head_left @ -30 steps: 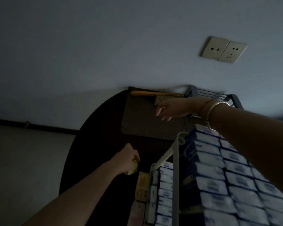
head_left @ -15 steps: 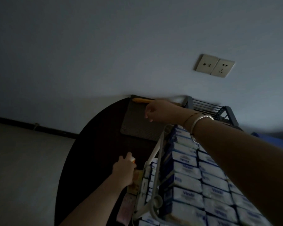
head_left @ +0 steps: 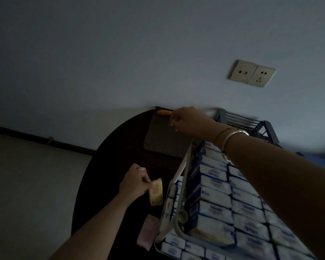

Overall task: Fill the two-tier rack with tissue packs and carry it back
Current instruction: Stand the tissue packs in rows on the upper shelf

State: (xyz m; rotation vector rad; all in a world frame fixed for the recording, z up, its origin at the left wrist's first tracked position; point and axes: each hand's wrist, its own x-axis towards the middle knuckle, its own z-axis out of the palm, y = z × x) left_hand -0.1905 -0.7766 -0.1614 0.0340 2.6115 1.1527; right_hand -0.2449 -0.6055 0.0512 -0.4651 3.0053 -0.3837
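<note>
While our left hand (head_left: 134,182) pinches a soft yellow pack (head_left: 156,192), we judge the loaded rack (head_left: 180,199) heavy; its stiff frame suits gripping; right hand (head_left: 188,120) unclear.

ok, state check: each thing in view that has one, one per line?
two-tier rack: both tiers packed with tissue packs
blue tissue packs: stacked in rows, filling the rack
left hand: grips a yellow pack
yellow pack: held, beside the rack
right hand: reaching over the rack, fingers loosely curled, grip unclear
pink pack: lying flat on the dark table
</note>
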